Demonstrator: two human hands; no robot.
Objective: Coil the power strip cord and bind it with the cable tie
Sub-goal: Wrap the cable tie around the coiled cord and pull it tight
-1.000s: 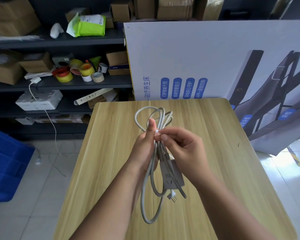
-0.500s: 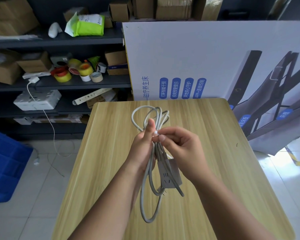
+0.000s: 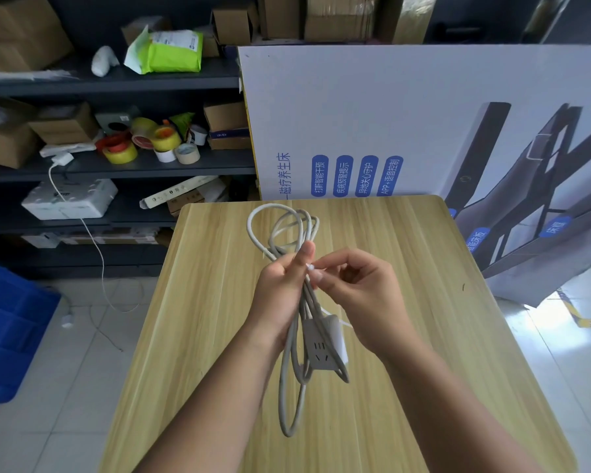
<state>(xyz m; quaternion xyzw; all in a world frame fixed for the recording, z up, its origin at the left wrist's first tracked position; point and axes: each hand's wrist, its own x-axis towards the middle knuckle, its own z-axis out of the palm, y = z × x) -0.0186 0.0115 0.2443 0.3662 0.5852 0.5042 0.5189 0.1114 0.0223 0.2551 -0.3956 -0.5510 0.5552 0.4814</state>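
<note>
A grey power strip cord (image 3: 289, 387) hangs in long loops above the wooden table (image 3: 191, 319). My left hand (image 3: 280, 295) grips the bunched loops at their middle, thumb up. The upper loops (image 3: 270, 223) stand above that hand; the socket block (image 3: 323, 346) dangles below it. A white cable tie (image 3: 310, 268) sits around the bundle at my left thumb. My right hand (image 3: 362, 295) pinches the tie's end between thumb and forefinger. A thin white strip (image 3: 342, 323), seemingly the tie's tail, trails below that hand.
A large printed cardboard box (image 3: 406, 124) stands along the table's far edge. Dark shelves (image 3: 116, 165) with tape rolls and boxes fill the left. A blue crate (image 3: 7, 329) sits on the tiled floor to the left.
The bundle and both hands have stayed in about the same spot. My right fingers have shifted slightly at the tie, and the plug at the bottom has swung out of sight.
</note>
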